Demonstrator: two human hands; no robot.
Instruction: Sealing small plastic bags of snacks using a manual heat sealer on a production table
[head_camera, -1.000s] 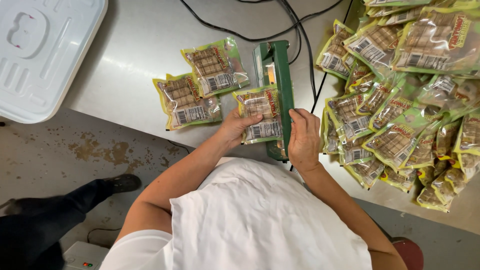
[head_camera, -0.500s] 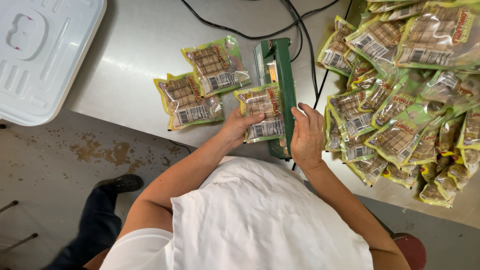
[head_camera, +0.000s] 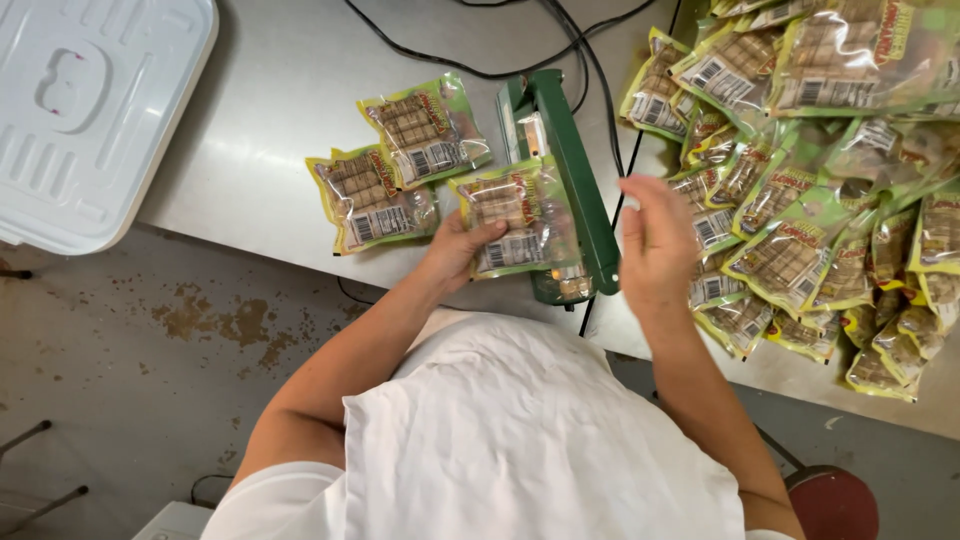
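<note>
My left hand (head_camera: 462, 246) holds a green-edged clear food packet (head_camera: 510, 218) by its lower left, its right edge lying in the green bar sealer (head_camera: 572, 185). My right hand (head_camera: 655, 238) hovers just right of the sealer, fingers loosely spread, holding nothing, blurred by motion. Two similar packets (head_camera: 395, 165) lie side by side on the steel table left of the sealer.
A big heap of several packets (head_camera: 810, 170) covers the table's right side. A white plastic lid (head_camera: 85, 110) lies at the far left. Black cables (head_camera: 560, 50) run behind the sealer. A red stool (head_camera: 832, 500) stands at lower right on the stained floor (head_camera: 150, 380).
My right hand has lifted off the sealer's arm and moved right toward the heap. A person's dark leg and shoe on the floor at left have gone from view.
</note>
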